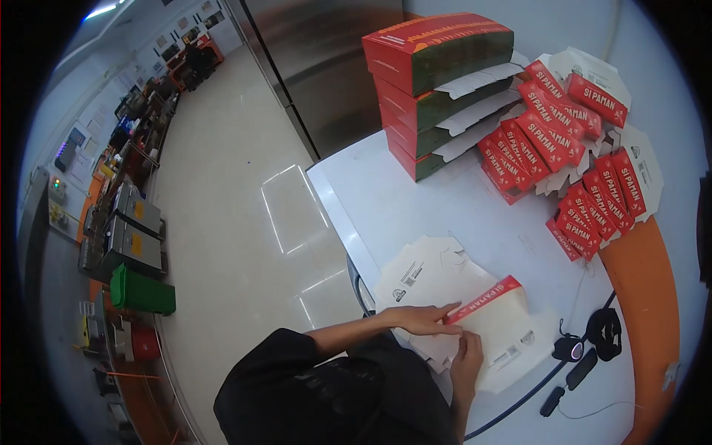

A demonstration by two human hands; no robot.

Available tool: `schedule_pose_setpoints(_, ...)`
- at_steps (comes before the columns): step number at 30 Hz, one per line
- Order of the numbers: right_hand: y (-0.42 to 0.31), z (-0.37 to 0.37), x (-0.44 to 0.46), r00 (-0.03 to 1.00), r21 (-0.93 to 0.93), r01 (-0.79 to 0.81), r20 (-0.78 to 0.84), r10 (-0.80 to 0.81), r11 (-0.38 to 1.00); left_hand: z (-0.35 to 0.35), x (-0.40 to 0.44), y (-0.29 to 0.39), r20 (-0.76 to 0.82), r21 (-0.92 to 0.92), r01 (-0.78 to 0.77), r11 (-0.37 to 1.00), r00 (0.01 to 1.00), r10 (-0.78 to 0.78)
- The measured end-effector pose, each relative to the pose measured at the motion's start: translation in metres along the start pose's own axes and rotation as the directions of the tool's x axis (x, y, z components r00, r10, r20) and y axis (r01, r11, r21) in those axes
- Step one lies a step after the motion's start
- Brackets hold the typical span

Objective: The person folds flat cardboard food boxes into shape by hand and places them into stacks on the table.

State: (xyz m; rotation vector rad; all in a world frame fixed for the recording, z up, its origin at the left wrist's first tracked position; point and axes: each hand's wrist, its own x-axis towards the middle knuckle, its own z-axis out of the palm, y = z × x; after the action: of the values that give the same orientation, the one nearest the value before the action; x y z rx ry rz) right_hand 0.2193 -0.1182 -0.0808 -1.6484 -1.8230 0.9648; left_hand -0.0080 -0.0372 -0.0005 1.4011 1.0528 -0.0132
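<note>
A partly folded paper box [498, 326] lies in front of me, its white inside facing up and a red "SI PAMAN" flap raised along one edge. My left hand [424, 320] is closed at the near end of that flap, thumb and fingers against the fold. Close beside it, my right hand [467, 360] has its fingers curled and closed on the same box near the fold. Under and left of it rests a stack of flat, unfolded box sheets [419, 274] with printed logos. Some fingertips are hidden behind the cardboard.
Assembled red and green boxes [445, 89] stand stacked at the table's back. Several folded "SI PAMAN" cartons [549, 133] pile up to their right. A black strap [604, 334], a small black device [569, 348] and a cable [519, 404] lie at the right on the white table [504, 230].
</note>
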Motion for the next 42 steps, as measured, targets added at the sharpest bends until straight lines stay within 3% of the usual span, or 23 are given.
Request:
schedule_pose_setpoints(1,0.0,-0.004,0.002,0.996,0.07,-0.074,0.057,0.07,0.995,0.003,0.005,-0.01,-0.116,-0.018,-0.186,0.982,0.976,0.183)
schedule_pose_setpoints(3,-0.011,-0.014,-0.002,0.998,0.17,-0.052,0.051,0.044,0.984,0.009,0.017,-0.032,-0.338,0.014,-0.535,0.845,0.792,0.508)
schedule_pose_setpoints(6,-0.012,-0.017,-0.003,0.988,0.401,-0.124,0.133,0.076,0.908,-0.004,0.03,-0.028,-0.003,0.518,-0.646,0.561,0.654,0.756)
schedule_pose_setpoints(7,-0.008,-0.017,-0.005,0.979,0.48,-0.171,0.182,0.093,0.86,-0.004,0.03,-0.027,0.046,0.533,-0.669,0.518,0.635,0.771)
schedule_pose_setpoints(9,-0.002,-0.022,-0.005,0.958,0.456,-0.265,0.228,0.177,0.85,-0.004,0.034,-0.023,0.146,0.558,-0.714,0.424,0.587,0.797)
schedule_pose_setpoints(12,0.012,-0.021,-0.01,0.961,0.543,-0.275,0.157,0.226,0.794,0.0,0.048,-0.026,0.084,0.581,-0.725,0.371,0.506,0.858)
schedule_pose_setpoints(15,0.014,-0.017,-0.012,0.97,0.576,-0.225,0.061,0.233,0.786,0.025,0.067,-0.04,-0.171,0.689,-0.653,0.314,0.275,0.946)
schedule_pose_setpoints(18,0.005,-0.02,-0.011,0.973,0.584,-0.189,0.004,0.23,0.789,0.03,0.067,-0.032,-0.462,0.626,-0.632,0.457,0.172,0.87)
schedule_pose_setpoints(24,-0.022,-0.044,-0.007,0.977,0.5,-0.19,0.017,0.21,0.845,0.025,0.045,-0.018,-0.237,0.571,-0.731,0.375,0.29,0.927)
schedule_pose_setpoints(27,-0.03,-0.056,-0.007,0.983,0.437,-0.183,0.07,0.17,0.881,0.022,0.041,-0.02,-0.227,0.645,-0.665,0.377,0.304,0.925)
schedule_pose_setpoints(28,-0.037,-0.061,-0.005,0.984,0.41,-0.176,0.084,0.155,0.895,0.02,0.037,-0.02,-0.186,0.646,-0.635,0.423,0.407,0.894)
schedule_pose_setpoints(31,-0.072,-0.067,-0.002,0.994,0.312,-0.01,-0.099,0.043,0.95,0.014,0.024,-0.017,-0.089,0.644,-0.524,0.558,0.673,0.734)
schedule_pose_setpoints(33,-0.088,-0.071,-0.01,0.911,0.045,0.251,-0.348,-0.221,0.967,0.011,0.02,-0.013,-0.071,0.619,-0.421,0.663,0.811,0.581)
schedule_pose_setpoints(34,-0.091,-0.072,-0.011,0.823,-0.108,0.351,-0.438,-0.362,0.93,0.009,0.021,-0.016,-0.192,0.464,-0.466,0.754,0.778,0.599)
schedule_pose_setpoints(36,-0.065,-0.068,-0.029,0.712,0.017,0.469,-0.599,-0.367,0.883,0.01,0.026,-0.028,-0.421,0.11,-0.565,0.818,0.719,0.553)
schedule_pose_setpoints(38,-0.041,-0.051,-0.035,0.552,0.163,0.6,-0.793,-0.258,0.783,0.003,0.025,-0.027,-0.448,-0.159,-0.542,0.825,0.784,0.429)
schedule_pose_setpoints(39,-0.036,-0.051,-0.032,0.643,0.226,0.52,-0.738,-0.204,0.824,-0.001,0.023,-0.025,-0.446,-0.291,-0.518,0.804,0.817,0.365)
schedule_pose_setpoints(42,-0.034,-0.046,-0.02,0.858,0.466,0.291,-0.513,-0.012,0.836,-0.006,0.01,-0.014,-0.376,0.032,-0.522,0.853,0.784,0.494)
